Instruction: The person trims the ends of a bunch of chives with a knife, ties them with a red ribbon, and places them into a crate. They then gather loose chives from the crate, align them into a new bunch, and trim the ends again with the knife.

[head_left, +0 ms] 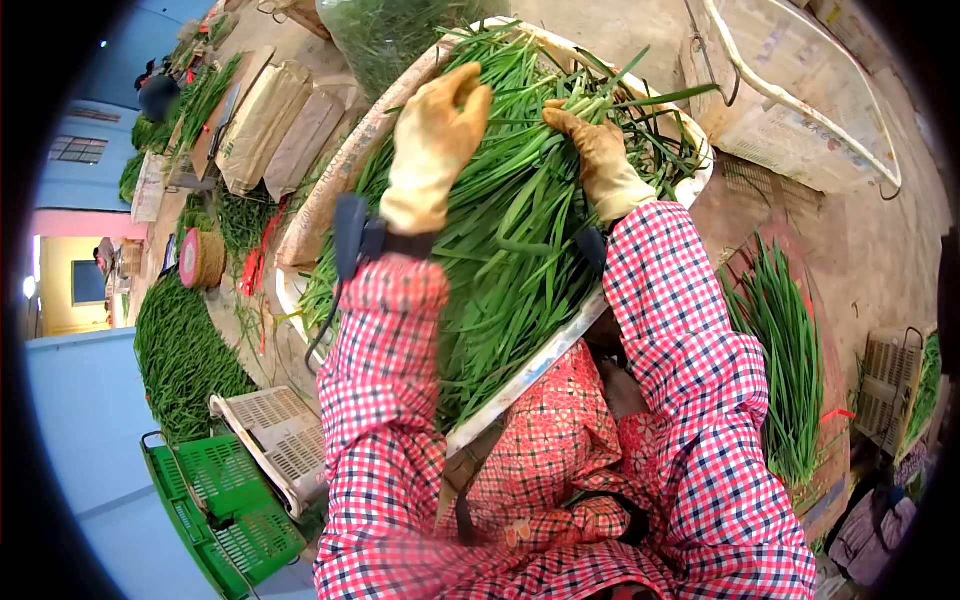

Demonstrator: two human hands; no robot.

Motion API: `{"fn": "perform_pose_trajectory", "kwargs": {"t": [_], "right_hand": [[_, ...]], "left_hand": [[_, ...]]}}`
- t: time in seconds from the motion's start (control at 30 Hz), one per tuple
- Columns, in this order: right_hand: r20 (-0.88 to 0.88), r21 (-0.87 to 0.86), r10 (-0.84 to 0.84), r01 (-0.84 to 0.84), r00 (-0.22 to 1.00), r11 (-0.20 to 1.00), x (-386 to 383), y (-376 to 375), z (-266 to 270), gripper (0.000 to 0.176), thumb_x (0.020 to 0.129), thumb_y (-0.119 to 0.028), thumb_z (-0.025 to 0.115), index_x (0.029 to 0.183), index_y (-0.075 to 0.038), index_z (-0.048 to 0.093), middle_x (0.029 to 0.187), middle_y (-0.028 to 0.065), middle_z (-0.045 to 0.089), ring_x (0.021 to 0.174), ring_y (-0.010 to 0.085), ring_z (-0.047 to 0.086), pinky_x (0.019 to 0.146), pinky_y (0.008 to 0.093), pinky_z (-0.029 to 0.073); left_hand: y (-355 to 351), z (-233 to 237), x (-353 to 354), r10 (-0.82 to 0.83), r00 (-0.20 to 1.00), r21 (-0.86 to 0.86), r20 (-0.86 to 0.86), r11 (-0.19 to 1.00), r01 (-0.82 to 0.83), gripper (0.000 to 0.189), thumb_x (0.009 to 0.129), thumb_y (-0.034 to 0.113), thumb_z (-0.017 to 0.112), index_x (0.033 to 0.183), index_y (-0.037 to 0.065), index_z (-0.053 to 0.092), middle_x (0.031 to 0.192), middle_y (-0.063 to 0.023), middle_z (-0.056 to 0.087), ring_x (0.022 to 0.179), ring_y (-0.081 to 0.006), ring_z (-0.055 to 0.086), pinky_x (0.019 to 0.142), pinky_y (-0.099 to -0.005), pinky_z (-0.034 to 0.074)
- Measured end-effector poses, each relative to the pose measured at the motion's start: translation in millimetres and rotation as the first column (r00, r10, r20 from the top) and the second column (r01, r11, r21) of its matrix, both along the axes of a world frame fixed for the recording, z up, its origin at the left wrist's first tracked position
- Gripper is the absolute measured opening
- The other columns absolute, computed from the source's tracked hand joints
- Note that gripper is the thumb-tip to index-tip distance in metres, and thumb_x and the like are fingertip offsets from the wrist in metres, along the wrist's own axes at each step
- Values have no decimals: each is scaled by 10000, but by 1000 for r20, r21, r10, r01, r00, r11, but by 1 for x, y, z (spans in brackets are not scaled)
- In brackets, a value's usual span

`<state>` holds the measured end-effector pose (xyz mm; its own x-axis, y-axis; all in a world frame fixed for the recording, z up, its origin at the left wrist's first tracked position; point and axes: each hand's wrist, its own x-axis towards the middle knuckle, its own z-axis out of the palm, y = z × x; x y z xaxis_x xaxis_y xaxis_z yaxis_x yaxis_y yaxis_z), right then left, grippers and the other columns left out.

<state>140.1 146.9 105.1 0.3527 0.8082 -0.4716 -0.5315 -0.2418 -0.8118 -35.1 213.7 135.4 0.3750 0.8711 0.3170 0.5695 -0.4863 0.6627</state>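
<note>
Long flat green leaves that look like garlic chives (510,240) fill a white-rimmed basket (345,165) in front of me. My left hand (435,135), in a stained tan glove, is above the left part of the pile; its fingers are loosely bent, thumb apart, with nothing visible between them. On the right, my gloved right hand (600,160) is closed around a small bunch of chives (585,105), pale stem ends near the thumb. The fingers under that bunch are hidden. Darker, wilted-looking leaves (670,150) lie along the basket's right end.
A white crate (790,120) stands at upper right. More chives (775,350) lie beside my right arm. At left are a green crate (225,510), a white crate (275,440), a heap of greens (185,350) and a round stool (203,258). A plastic bag of greens (400,50) stands beyond the basket.
</note>
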Motion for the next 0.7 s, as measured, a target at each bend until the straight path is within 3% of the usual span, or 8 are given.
{"fn": "perform_pose_trajectory", "kwargs": {"t": [0.03,0.13,0.17,0.2,0.3,0.43,0.53,0.7], "right_hand": [[-43,182,70,-61,997,981,11,9,-44,394,792,-121,780,1125,21,624,929,88,698,769,206,630,719,329,527],[449,330,105,-274,888,903,35,3,-87,363,887,-182,677,1178,31,631,999,98,703,835,185,652,774,292,533],[406,347,100,-254,909,903,27,6,-83,339,895,-174,669,1165,30,645,1028,100,703,861,180,657,792,284,535],[362,364,95,-234,927,902,19,9,-79,317,903,-167,661,1151,30,659,1056,102,703,888,175,662,811,277,536],[64,163,26,-36,998,986,19,6,-66,326,859,-137,718,1157,-12,677,1134,61,678,1000,151,636,900,284,502],[-5,199,-20,21,1000,980,18,7,-59,314,780,-95,798,1059,13,703,973,66,705,858,168,656,761,271,543],[-13,264,-27,30,1000,964,17,4,-62,340,789,-105,797,1087,10,682,941,58,696,794,160,651,697,273,540],[-30,237,-28,34,999,971,15,1,-61,311,800,-109,788,1080,-16,688,926,33,682,759,145,647,674,273,546]], "left_hand": [[10,-4,11,11,999,109,-36,994,-7,488,907,367,635,1225,-3,618,983,-193,709,867,-259,690,781,-343,544],[23,-29,45,-72,934,-95,-350,995,40,532,838,379,688,1203,1,616,1123,-243,656,1046,-381,638,883,-423,518],[35,-72,44,-102,942,48,-321,991,124,445,819,319,678,1134,6,656,1054,-243,675,984,-371,661,848,-429,530],[32,-61,49,-154,948,-161,-279,981,112,344,815,241,636,1082,33,694,985,-228,690,938,-361,672,841,-427,533],[31,-66,53,-165,972,-284,-167,952,113,306,820,191,599,1089,100,714,996,-195,698,931,-339,670,888,-410,516],[25,-64,54,6,929,56,-371,998,16,527,768,422,748,1126,42,678,1049,-166,682,1028,-323,637,897,-416,501],[34,-62,58,-74,840,-7,-538,997,83,548,737,536,754,1056,94,706,1024,-137,685,962,-317,645,830,-410,518],[36,-72,61,-52,779,14,-624,997,78,206,785,254,724,883,73,737,858,-142,683,896,-300,655,798,-396,525]]}}
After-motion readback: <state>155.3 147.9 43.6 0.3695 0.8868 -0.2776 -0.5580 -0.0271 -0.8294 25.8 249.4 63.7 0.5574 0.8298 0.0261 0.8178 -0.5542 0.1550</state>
